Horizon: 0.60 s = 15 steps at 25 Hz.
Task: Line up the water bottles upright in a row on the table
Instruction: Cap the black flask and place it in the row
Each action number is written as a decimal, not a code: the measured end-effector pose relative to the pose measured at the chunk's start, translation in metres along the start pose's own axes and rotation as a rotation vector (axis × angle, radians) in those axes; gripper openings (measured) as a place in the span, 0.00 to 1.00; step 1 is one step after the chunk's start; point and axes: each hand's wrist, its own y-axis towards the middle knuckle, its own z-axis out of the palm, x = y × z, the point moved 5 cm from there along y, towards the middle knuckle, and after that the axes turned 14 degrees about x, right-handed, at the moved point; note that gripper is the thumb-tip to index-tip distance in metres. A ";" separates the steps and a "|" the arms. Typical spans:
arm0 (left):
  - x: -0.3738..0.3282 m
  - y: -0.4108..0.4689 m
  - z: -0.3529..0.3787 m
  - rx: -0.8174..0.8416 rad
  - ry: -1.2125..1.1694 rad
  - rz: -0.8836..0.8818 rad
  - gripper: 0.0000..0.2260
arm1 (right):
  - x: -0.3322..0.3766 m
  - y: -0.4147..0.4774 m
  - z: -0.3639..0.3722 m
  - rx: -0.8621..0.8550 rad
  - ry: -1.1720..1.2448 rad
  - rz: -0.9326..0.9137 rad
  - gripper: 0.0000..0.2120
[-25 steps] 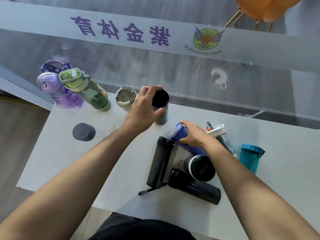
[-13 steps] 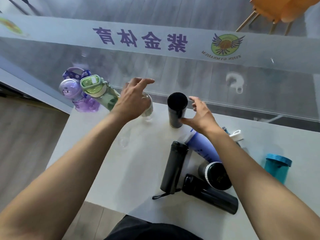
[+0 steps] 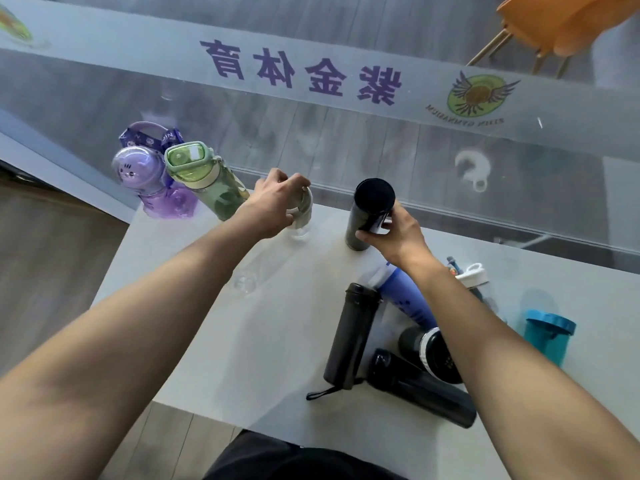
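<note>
Bottles stand along the tabletop's [image 3: 214, 341] far edge: purple [image 3: 145, 178], green [image 3: 207, 181], then a clear one [image 3: 300, 216] grasped by the left hand [image 3: 273, 206], and a black one [image 3: 369, 213] gripped by the right hand [image 3: 391, 233]. Near right, a pile [image 3: 398, 344] lies flat, unsorted; a teal cup [image 3: 547, 337] stands apart.

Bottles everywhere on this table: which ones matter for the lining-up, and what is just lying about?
Part of the job:
purple bottle
green bottle
clear bottle, under left hand
black flask, held by right hand
lying black bottles
blue bottle
teal cup

Just about:
orange chair
</note>
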 end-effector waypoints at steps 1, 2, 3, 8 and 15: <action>0.001 0.001 0.000 -0.006 -0.002 0.003 0.28 | 0.001 0.000 0.000 -0.003 0.004 0.002 0.31; 0.003 0.002 0.001 -0.012 -0.008 0.007 0.28 | 0.001 0.002 0.000 -0.004 0.004 0.003 0.31; 0.004 0.004 0.001 -0.016 -0.014 0.011 0.28 | 0.001 0.002 0.001 -0.008 0.005 0.004 0.31; 0.005 0.009 -0.001 -0.014 -0.023 0.024 0.28 | 0.000 0.004 0.004 -0.032 0.019 0.018 0.32; 0.004 0.011 -0.001 -0.031 -0.036 0.028 0.28 | -0.003 0.004 0.005 -0.033 0.008 0.018 0.32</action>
